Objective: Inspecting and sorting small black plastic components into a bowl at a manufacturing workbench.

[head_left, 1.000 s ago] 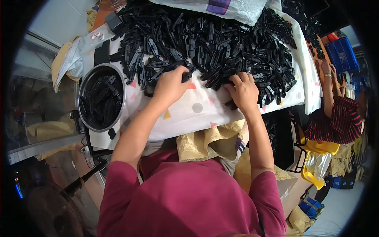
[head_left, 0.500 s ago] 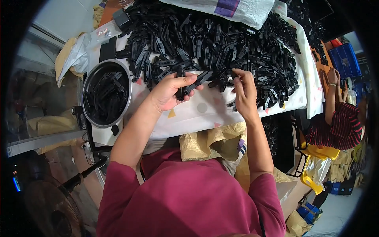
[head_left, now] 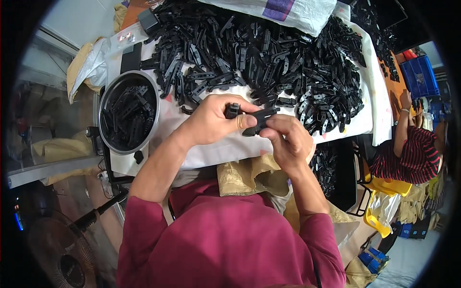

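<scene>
My left hand (head_left: 218,120) is closed round black plastic parts; the end of one (head_left: 233,111) sticks up between thumb and fingers. Another black plastic part (head_left: 259,121) lies between both hands, its left end under my left thumb. The fingers of my right hand (head_left: 290,139) pinch that part's right end. Both hands are above the near edge of a white patterned cloth (head_left: 216,153). Just beyond them spreads a big heap of long black plastic parts (head_left: 254,53). Fingers hide much of the held parts.
A round metal bowl (head_left: 156,122) with similar black parts stands at the left. A white woven sack (head_left: 307,14) lies over the heap's far side. Below right is a black bin (head_left: 345,168); a fan (head_left: 67,254) stands lower left. At right, a person in a striped shirt (head_left: 408,156) works.
My right hand has come from the heap's edge toward my left hand and now grips the black part there. My left hand has turned and moved slightly nearer.
</scene>
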